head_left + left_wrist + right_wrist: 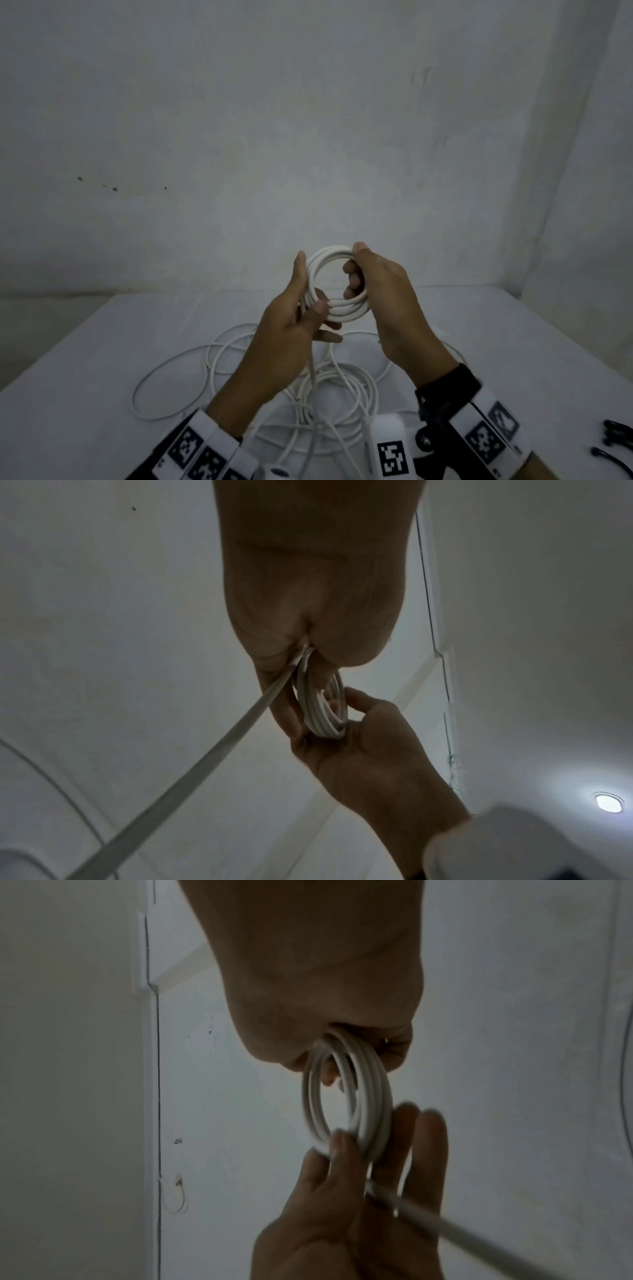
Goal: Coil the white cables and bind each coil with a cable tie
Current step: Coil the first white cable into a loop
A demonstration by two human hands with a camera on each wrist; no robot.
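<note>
White wrist bands (205, 452) with black square markers sit closest to the head camera, one set on each forearm. Above them the right hand (387, 301) curls its fingers through a small coil (337, 308) of white cable and grips its right side, thumb on top. The left hand (294, 329) holds the coil's left side, thumb pressed on the lower strands and fingers fairly straight behind them. The coil is raised above the white table (513, 342). A free strand (192, 764) runs down from the left hand to loose cable loops (191, 380) on the table. Black cable ties (616, 438) lie at the table's right edge.
</note>
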